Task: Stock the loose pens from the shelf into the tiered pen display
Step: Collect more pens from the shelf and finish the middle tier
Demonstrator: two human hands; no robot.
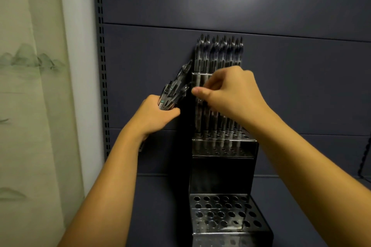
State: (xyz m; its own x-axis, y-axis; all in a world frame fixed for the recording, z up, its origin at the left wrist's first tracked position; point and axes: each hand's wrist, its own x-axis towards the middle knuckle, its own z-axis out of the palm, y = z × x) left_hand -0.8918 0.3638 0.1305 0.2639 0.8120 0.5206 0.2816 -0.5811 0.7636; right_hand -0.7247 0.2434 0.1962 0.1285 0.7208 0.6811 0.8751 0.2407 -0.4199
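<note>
Two bare hands work in front of a tiered pen display (224, 147) standing on a dark grey shelf (160, 206) against the slotted back panel (220, 2). Left hand (155, 115) is curled round a bundle of loose pens (176, 86), which fans up and to the right, its tips just beside the display's top tier. Right hand (230, 94) has thumb and fingers drawn together near those tips; whether they pinch a pen I cannot tell (motion blur there). Top tier holds a full row of upright pens (218, 54); the middle tier holds more pens, partly hidden behind the right hand. Bottom tier shows only open holes. Pale curtain (30, 86) with a mountain print hangs at far left.
</note>
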